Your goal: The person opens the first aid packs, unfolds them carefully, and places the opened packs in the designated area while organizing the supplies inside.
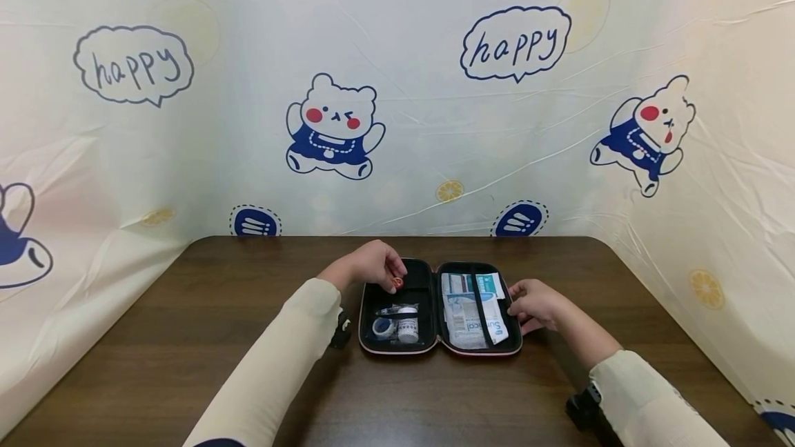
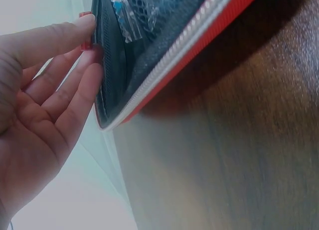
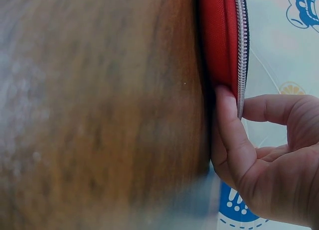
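A zippered case (image 1: 417, 274) lies unfolded on the table, black inside and red outside. My left hand (image 1: 371, 265) is over the far part of its left half, pinching a small red object (image 2: 85, 33) between thumb and fingers; I cannot tell its kind. Below it, in a mesh pocket, sit a white bottle (image 1: 407, 328) and a tape roll (image 1: 383, 328). In the right half, a black strap (image 1: 479, 302) crosses flat packets (image 1: 461, 319), one printed in blue. My right hand (image 1: 537, 304) grips the case's right rim, thumb inside and fingers against the red shell (image 3: 217, 41).
The brown wooden table (image 1: 248, 295) extends around the case on all sides. Behind it hangs a pale curtain (image 1: 410, 136) printed with bears and speech bubbles. Dark wrist cameras sit at both cuffs.
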A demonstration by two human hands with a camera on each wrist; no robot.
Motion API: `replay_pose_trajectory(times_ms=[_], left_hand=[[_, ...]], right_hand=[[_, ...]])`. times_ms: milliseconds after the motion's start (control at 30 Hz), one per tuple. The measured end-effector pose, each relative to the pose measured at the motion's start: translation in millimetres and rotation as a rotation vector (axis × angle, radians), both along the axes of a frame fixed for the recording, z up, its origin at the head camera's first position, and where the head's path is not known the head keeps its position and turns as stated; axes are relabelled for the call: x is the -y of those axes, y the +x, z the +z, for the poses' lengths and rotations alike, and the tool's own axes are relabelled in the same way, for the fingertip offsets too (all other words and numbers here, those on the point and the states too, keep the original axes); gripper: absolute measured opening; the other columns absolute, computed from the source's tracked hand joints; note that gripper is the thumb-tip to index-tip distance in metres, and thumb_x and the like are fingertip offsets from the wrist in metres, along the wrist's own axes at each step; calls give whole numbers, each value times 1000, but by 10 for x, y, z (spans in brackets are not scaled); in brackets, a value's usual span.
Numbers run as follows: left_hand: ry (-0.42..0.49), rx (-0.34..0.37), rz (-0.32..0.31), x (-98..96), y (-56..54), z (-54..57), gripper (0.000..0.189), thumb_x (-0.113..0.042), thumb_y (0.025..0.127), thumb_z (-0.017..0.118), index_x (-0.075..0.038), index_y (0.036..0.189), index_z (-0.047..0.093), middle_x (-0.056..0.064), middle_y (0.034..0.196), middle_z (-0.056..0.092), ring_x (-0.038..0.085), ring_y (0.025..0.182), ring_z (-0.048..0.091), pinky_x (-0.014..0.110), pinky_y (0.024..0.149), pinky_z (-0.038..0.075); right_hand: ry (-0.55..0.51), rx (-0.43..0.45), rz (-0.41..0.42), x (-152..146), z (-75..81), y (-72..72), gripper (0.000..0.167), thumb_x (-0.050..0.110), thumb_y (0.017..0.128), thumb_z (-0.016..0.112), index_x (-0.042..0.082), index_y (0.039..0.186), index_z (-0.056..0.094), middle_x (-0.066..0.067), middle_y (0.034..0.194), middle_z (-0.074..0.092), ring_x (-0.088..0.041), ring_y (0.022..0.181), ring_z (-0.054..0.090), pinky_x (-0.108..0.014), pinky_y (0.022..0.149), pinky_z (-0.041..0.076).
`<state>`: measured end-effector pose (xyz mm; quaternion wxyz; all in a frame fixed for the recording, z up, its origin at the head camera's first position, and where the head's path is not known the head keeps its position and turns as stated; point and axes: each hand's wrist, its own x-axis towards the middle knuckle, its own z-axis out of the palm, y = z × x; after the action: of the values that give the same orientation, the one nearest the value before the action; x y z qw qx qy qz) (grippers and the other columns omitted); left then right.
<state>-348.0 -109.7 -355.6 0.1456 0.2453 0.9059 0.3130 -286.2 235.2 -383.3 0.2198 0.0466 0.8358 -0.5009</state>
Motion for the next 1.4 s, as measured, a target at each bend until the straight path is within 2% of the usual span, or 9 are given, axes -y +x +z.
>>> replay_pose_trajectory(times_ms=[600, 800, 1033, 1400], left_hand=[[-46, -41, -122, -186, 62, 21, 28, -1, 73, 84, -4, 99, 74, -3, 83, 69, 10, 78, 64, 25, 73, 55], [-53, -30, -133, -250, 94, 28, 26, -2, 73, 84, -7, 97, 74, -3, 83, 69, 12, 78, 64, 26, 74, 55], [-58, -34, -165, -337, 140, 34, 27, -2, 74, 83, -4, 99, 75, -4, 81, 68, 12, 77, 62, 24, 71, 54], [-101, -49, -204, -467, 186, 52, 20, -4, 75, 83, -12, 93, 77, -6, 84, 69, 9, 76, 63, 23, 71, 54]], right_hand=[[-12, 4, 1, -17, -14, -10, 45, -3, 89, 60, -8, 130, 41, -23, 104, 56, -27, 77, 61, -36, 63, 59], [-7, -2, 2, -15, -1, 1, 45, -3, 90, 60, -8, 130, 41, -23, 104, 56, -27, 78, 61, -36, 64, 59], [-10, 1, -8, -18, -19, -8, 44, -3, 90, 59, -7, 130, 42, -23, 105, 56, -27, 79, 60, -36, 65, 59], [-7, 1, -7, -23, -17, -5, 43, -2, 90, 59, -7, 130, 42, -23, 105, 55, -27, 79, 60, -36, 64, 58]])
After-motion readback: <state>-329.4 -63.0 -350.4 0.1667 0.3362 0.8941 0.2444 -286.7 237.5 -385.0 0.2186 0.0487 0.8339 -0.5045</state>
